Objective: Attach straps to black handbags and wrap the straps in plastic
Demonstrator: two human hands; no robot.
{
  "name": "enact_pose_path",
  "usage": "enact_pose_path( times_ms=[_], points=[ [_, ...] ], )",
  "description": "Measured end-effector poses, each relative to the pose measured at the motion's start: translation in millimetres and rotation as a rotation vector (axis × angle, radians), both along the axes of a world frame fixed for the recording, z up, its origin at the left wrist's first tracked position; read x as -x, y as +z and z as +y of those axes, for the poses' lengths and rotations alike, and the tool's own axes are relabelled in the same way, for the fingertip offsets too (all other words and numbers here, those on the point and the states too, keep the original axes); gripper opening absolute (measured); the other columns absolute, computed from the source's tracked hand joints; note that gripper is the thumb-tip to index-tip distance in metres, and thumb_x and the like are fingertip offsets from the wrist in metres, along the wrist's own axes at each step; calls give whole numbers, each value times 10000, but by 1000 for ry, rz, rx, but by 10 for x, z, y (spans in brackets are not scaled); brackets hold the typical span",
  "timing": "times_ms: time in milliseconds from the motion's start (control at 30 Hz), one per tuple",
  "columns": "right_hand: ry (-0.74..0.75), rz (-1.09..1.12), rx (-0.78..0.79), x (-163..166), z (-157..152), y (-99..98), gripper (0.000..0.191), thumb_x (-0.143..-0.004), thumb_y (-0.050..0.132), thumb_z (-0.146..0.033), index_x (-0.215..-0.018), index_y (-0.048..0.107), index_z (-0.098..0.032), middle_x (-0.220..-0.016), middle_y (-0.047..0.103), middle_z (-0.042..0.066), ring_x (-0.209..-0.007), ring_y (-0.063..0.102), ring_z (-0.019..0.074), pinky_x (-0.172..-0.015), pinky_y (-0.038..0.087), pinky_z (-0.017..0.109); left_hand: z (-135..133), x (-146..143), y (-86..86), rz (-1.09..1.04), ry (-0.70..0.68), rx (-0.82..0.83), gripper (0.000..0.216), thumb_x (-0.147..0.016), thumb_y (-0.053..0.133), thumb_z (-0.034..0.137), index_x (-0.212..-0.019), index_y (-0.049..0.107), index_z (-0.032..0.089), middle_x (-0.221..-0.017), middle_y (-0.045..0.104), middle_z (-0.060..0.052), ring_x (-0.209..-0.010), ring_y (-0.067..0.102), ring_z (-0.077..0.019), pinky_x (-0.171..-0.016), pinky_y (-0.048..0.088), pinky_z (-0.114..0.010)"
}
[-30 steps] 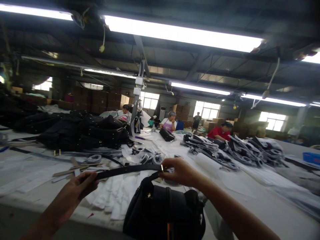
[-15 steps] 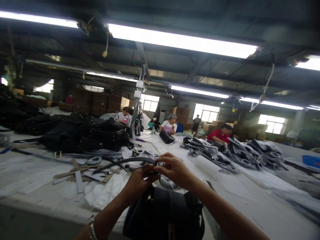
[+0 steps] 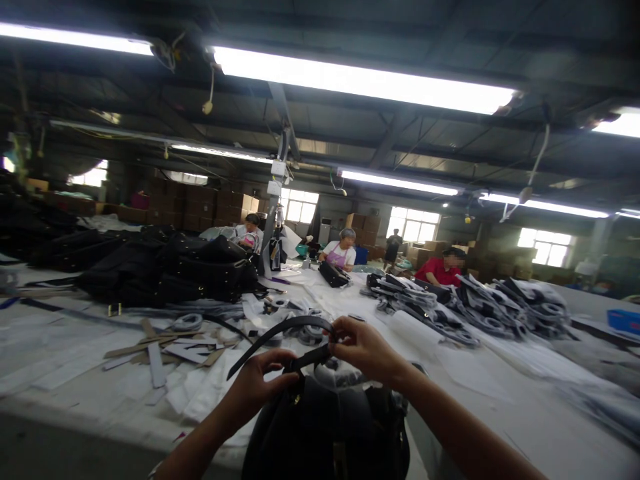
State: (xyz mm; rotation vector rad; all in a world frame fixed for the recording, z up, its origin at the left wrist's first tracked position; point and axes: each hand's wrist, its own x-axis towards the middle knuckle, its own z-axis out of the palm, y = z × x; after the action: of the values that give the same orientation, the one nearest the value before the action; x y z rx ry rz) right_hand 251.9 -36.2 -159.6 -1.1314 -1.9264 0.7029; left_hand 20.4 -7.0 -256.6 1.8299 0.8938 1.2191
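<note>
I saw the left hand pinching a black strap by the near bag, the right hand grasping it farther right.

The premises are operating as a bag-making workshop: heaped black bags are lying on a long worktable among loose strips. A person in a red top and a person in a purple apron are occupying places beyond, stacked cartons are standing behind, and tube lights are hanging beneath an exposed roof.
</note>
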Motion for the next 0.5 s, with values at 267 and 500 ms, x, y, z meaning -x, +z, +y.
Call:
enact_pose_path(
  times_ms=[267, 500],
  points=[
    [173, 610, 134, 43, 44, 543, 404, -711, 830, -353, -1050, 674, -198, -772, 723, -17, -799, 692, 134, -846, 524, 285, -63, -111, 44, -56, -33, 51, 218, -727, 726, 195, -943, 746, 191, -958, 763, -44, -914, 697, -241, -824, 537, -321],
    [94, 915, -170, -85, 42, 860, 387, -676, 845, -427, -977, 716, -221, -761, 668, -36, -697, 628, 91, -687, 541, 205, -30, -90, -105, -221, -65, 140, 279, -726, 731, 205, -1004, 727, 180, -1028, 756, -61, -932, 703, -253, -833, 546, -337]
  ],
)
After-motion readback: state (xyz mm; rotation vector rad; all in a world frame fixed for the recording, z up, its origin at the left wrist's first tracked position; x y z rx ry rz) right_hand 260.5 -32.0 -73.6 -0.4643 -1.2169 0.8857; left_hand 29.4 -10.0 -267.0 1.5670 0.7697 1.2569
